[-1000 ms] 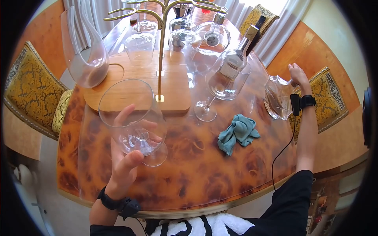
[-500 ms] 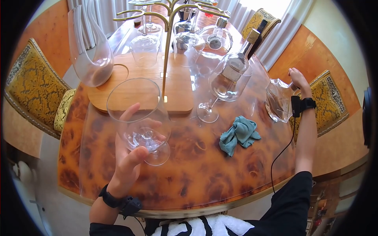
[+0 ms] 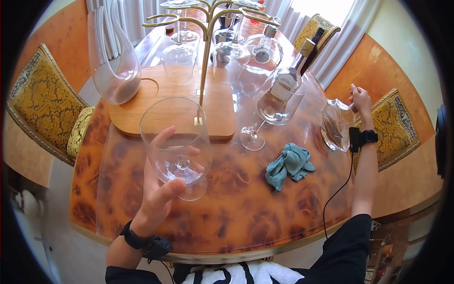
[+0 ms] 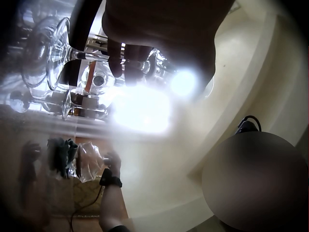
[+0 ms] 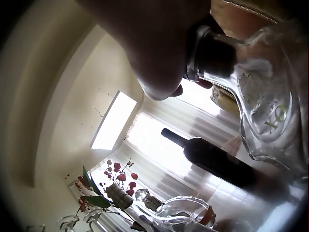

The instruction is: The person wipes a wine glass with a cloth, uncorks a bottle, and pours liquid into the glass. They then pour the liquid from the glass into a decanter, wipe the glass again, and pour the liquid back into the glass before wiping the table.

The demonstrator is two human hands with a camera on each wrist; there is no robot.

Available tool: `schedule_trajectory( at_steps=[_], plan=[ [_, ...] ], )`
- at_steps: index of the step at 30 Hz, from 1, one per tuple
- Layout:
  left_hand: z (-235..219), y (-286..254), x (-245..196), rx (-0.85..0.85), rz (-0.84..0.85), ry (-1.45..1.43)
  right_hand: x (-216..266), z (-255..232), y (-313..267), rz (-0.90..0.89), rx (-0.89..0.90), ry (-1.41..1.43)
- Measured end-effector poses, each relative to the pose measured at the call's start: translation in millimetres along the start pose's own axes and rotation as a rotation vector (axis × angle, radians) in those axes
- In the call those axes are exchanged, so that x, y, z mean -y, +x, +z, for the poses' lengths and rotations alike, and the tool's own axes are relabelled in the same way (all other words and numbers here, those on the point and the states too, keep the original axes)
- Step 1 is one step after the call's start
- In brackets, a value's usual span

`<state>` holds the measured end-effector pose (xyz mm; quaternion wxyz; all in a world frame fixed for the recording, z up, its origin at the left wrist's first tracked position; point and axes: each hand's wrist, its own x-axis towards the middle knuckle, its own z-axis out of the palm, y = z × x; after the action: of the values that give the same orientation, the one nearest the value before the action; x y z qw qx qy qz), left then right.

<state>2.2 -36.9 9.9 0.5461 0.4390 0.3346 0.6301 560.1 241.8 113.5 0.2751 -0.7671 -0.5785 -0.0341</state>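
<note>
In the head view my left hand (image 3: 158, 189) holds a large clear wine glass (image 3: 174, 125) from below, fingers spread behind its bowl and thumb in front, above the table's near left. The left wrist view shows this hand (image 4: 164, 34) dark at the top, with the glass's stem (image 4: 91, 56) between its fingers. At the table's right edge my right hand (image 3: 362, 102) grips the neck of a clear, faceted bottle (image 3: 335, 125). The right wrist view has the hand (image 5: 149, 43) round the neck of that bottle (image 5: 270, 101), which is tilted.
A teal cloth (image 3: 290, 166) lies crumpled between the hands. Behind it stand another wine glass (image 3: 279, 106) and a tall bottle (image 3: 295, 71). A wooden base (image 3: 175, 113) carries a brass rack (image 3: 207, 52) with hanging glasses; a curved decanter (image 3: 116, 75) is at its left.
The head view has shifted slightly. My left hand and its glass have moved a little to the right. The right hand remains at the bottle's neck, its fingers slightly rearranged.
</note>
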Motion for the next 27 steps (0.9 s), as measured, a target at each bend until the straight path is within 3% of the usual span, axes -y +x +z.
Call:
schedule_trajectory(
  at_steps=[5, 9, 11, 12, 14, 16, 18, 19, 21, 25, 27],
  plan=[
    [1.2, -0.7, -1.6, 0.016, 0.002, -0.018, 0.8, 5.8, -20.9, -0.032, -0.239, -0.255],
    [1.0, -2.8, -0.6, 0.050, 0.035, -0.004, -10.6, 14.7, -23.7, -0.129, -0.283, -0.307],
    [0.0, -1.6, -0.4, 0.063, 0.059, 0.020, -37.3, 25.1, -12.4, -0.578, -0.608, -0.560],
    [-0.3, -0.7, 0.2, 0.058, 0.074, 0.050, -21.7, 22.3, -32.3, -0.579, -0.603, -0.559],
    [0.0, -1.3, -0.5, 0.040, 0.082, 0.077, 53.6, 6.8, -116.9, -0.834, -0.508, -0.328],
    [-0.1, -0.7, -2.7, 0.044, 0.072, 0.055, 94.5, 3.6, -183.9, -0.720, 0.015, -0.088],
    [-1.9, -0.6, -4.7, 0.047, 0.064, 0.038, 108.0, 20.6, -232.8, -0.745, 0.309, 0.150],
    [-3.4, -0.2, -5.8, 0.060, 0.061, 0.014, 105.0, 24.2, -248.7, -0.744, 0.317, 0.164],
    [-5.3, 0.9, -5.4, 0.058, 0.065, 0.018, 102.1, 29.9, -269.4, -0.872, 0.608, -0.003],
    [-3.9, 3.0, -4.6, 0.076, 0.108, -0.076, 105.7, 41.4, -276.9, -0.767, 0.575, -0.141],
    [-5.2, 2.9, -3.9, 0.083, 0.123, -0.081, 109.8, 43.2, -281.3, -0.758, 0.514, 0.044]
  ],
)
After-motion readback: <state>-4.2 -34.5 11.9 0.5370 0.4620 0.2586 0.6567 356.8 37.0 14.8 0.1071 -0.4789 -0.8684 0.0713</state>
